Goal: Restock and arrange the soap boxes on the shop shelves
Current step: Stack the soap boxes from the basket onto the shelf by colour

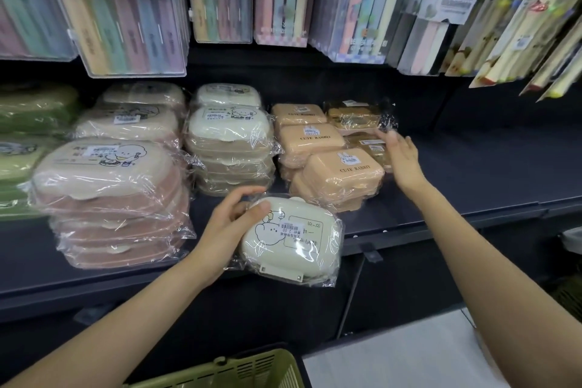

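Green and full of slots, a shopping basket [245, 370] sits lowest in my view, below the dark shelf [472, 173]. Beside the basket I see a bit of pale floor [393, 353].

I take the shelf as my main spot. At its front edge, my left hand [226, 230] grips a cream soap box [293, 238] wrapped in clear plastic, with my fingers curled over its left end. It has a little cartoon and a price sticker on top.

Behind that box on the shelf stands a stack of cream boxes [228, 138]. Left of that stack are pink boxes [110, 195] piled high, and green ones [22, 142] at the far left. Right of the cream stack are peach boxes [340, 173] that say CUTE RABBIT.

My right hand [401, 156] is loose with straight fingers, holding nothing, touching the brown boxes [362, 120] next to the peach ones. To the right of it the shelf is bare and dark.

Above the shelf hang toothbrush packs [132, 16] in many soft colors.
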